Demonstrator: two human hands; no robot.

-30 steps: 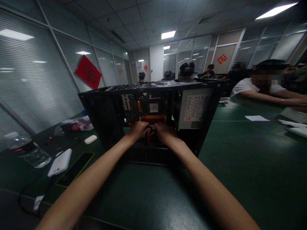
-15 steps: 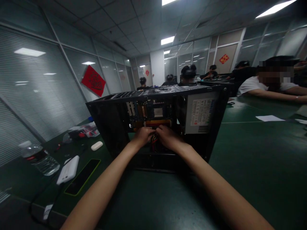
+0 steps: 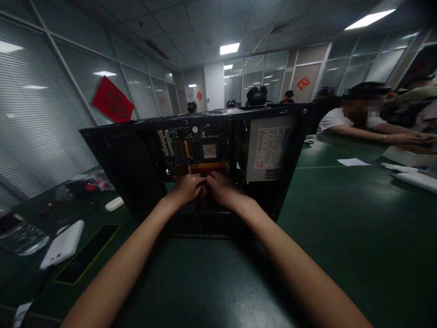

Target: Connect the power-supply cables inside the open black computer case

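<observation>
Left hand (image 3: 186, 189) and right hand (image 3: 225, 190) side by side inside open case (image 3: 121, 166), fingers (image 3: 197, 181) curled near wires (image 3: 204, 199) (cannot tell their grip), green surface (image 3: 348, 228).

Single head-worn view, directed forward and slightly downward across the glossy green tabletop (image 3: 218, 278). The open-sided black metal computer case (image 3: 131, 171) stands close before the lens; the wide field extends beyond it to the grey tiled ceiling (image 3: 205, 27).
</observation>
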